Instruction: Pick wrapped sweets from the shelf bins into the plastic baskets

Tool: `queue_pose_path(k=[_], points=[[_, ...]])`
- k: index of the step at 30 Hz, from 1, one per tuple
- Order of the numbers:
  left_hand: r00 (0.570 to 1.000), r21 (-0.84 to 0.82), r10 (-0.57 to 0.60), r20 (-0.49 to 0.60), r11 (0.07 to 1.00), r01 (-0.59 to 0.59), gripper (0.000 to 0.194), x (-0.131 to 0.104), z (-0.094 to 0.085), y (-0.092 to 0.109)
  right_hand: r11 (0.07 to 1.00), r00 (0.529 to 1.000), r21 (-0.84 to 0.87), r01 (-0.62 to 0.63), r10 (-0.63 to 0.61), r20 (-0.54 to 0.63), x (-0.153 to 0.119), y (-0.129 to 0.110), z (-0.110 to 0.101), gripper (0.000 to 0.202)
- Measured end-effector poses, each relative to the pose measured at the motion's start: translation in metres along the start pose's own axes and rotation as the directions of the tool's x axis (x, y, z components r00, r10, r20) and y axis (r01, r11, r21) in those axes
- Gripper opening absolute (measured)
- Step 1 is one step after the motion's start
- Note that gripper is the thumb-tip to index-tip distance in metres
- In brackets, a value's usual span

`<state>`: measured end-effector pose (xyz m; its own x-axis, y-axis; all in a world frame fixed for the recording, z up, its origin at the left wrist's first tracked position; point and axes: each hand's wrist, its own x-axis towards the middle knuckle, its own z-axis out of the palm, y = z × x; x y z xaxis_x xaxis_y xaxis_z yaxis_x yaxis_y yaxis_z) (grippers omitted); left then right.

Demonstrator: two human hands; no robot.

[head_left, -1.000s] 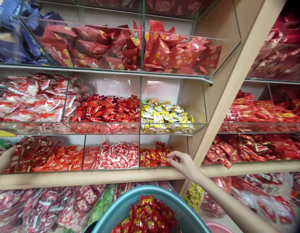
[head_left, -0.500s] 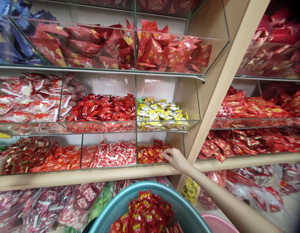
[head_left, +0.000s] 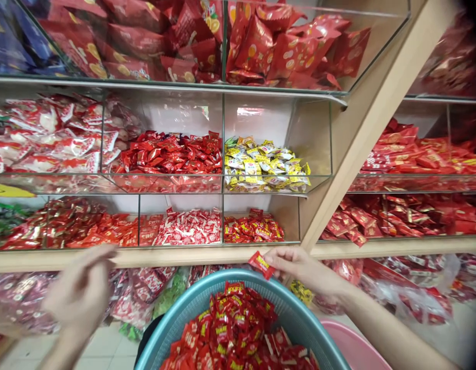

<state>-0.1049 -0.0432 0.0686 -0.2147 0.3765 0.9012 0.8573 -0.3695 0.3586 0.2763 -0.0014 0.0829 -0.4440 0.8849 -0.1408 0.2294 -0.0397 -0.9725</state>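
Presumably for smallness, the right hand [head_left: 291, 264] is pinching a candy [head_left: 261, 264] near the basket [head_left: 297, 314]. The left hand [head_left: 81, 293] is blurring, grip unclear.

Both slim-fingered hands [head_left: 289, 266] are bare, and the slender forearms [head_left: 387, 326] are uncovered too.

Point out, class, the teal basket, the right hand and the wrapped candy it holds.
Teal basket [head_left: 300, 321]: head view, bare inner wall.
Right hand [head_left: 293, 266]: head view, middle of the hand.
Wrapped candy [head_left: 261, 264]: head view, printed wrapper front.

Blurry L hand [head_left: 81, 293], btm-cropped bskt [head_left: 299, 318]
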Motion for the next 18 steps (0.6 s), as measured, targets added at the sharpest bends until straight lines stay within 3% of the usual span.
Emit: queue_pose_path(k=[1, 2, 5, 7, 10, 18], points=[[0.987, -0.089, 0.102, 0.125, 0.992, -0.091, 0.018, -0.011, 0.011, 0.005, 0.999, 0.999, 0.021, -0.036, 0.036, 0.029, -0.003, 0.007, 0.005, 0.036], [0.936, -0.203, 0.208, 0.285, 0.967, -0.153, 0.020, -0.022, 0.022, 0.011, 0.998, 0.997, 0.028, -0.062, 0.061, 0.052, -0.005, 0.015, 0.010, 0.036], [0.689, -0.406, 0.405, 0.601, 0.897, -0.173, 0.028, -0.052, 0.052, 0.033, 0.995, 0.993, -0.059, -0.074, 0.079, 0.084, -0.010, 0.041, 0.023, 0.036], [0.578, -0.424, 0.413, 0.704, 0.897, -0.124, 0.030, -0.062, 0.067, 0.047, 0.974, 0.994, -0.218, -0.060, 0.079, 0.081, -0.012, 0.054, 0.030, 0.033], [0.520, -0.408, 0.376, 0.767, 0.911, -0.058, 0.032, -0.063, 0.085, 0.062, 0.890, 0.994, -0.455, -0.007, 0.057, 0.096, -0.013, 0.062, 0.039, 0.024], [0.476, -0.356, 0.301, 0.827, 0.934, 0.029, 0.030, -0.065, 0.115, 0.065, 0.630, 0.956, -0.729, 0.269, -0.082, 0.282, 0.003, 0.058, 0.046, 0.019]])
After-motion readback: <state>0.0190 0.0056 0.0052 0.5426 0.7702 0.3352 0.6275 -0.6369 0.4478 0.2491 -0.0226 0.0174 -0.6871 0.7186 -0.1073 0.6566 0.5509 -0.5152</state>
